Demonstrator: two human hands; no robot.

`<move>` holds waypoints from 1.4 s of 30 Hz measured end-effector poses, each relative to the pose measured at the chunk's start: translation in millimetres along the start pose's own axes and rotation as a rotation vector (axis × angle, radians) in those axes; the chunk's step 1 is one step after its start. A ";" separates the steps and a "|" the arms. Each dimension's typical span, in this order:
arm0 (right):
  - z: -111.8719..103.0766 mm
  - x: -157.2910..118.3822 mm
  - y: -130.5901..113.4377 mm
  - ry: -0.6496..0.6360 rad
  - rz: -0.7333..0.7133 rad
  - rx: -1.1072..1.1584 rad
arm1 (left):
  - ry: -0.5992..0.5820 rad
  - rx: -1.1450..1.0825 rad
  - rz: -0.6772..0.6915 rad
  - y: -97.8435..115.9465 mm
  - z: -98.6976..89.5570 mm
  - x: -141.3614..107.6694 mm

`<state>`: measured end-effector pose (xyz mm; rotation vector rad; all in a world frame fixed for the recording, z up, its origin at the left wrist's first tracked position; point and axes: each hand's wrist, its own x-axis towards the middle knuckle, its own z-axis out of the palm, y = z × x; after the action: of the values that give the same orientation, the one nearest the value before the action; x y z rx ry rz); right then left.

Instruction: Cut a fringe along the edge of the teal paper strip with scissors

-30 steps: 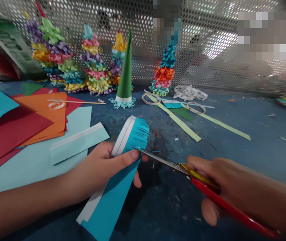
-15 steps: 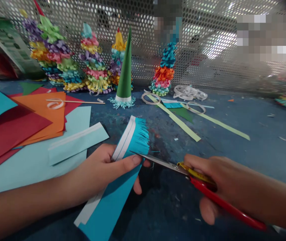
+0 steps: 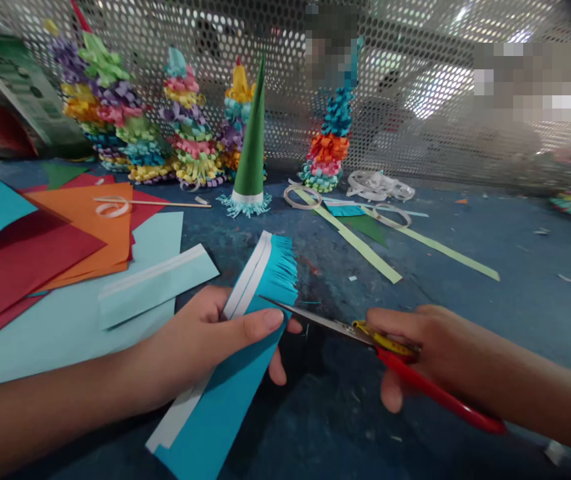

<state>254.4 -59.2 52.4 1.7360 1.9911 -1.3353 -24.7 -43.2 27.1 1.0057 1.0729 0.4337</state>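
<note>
My left hand [image 3: 225,333] pinches a blue paper strip [image 3: 230,400], thumb on top and fingers beneath. Its far right edge is cut into a fine fringe [image 3: 281,263], and white tape runs along the left edge. In my right hand [image 3: 415,340] is a pair of scissors [image 3: 395,360] with red and yellow handles. The blades lie across the strip just beyond my left thumb, at the near end of the fringe. A pale blue taped strip [image 3: 160,283] lies left of my hands. Farther back stands a green paper cone [image 3: 251,147] with a fringed base.
Red paper [image 3: 30,253], orange paper [image 3: 85,233] and light blue sheets [image 3: 65,340] overlap at left. Several colourful fringed cones [image 3: 185,127] line a perforated metal panel [image 3: 415,120]. Rolls of tape [image 3: 380,185] and pale green strips [image 3: 365,250] lie at back right.
The scissors' handles have closed together and my right thumb has moved up and left. The blades stay at nearly the same spot on the strip. My left hand is almost still.
</note>
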 end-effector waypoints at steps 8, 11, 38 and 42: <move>-3.9 -12.9 -2.8 -0.063 0.037 -0.021 | 0.021 0.004 0.015 0.2 0.9 0.1; -3.8 -16.9 -4.8 -0.065 0.076 -0.033 | 0.036 0.002 0.031 -1.7 -1.0 1.8; 1.4 -5.6 -0.3 0.070 0.091 -0.099 | 0.044 0.016 0.143 -6.8 -4.8 12.5; 2.4 -5.5 0.9 0.079 0.073 -0.105 | 0.058 0.065 0.156 -4.9 -3.3 11.2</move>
<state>255.9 -64.8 54.2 1.8201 1.9795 -1.1352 -23.3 -36.1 16.7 1.1453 1.0700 0.5602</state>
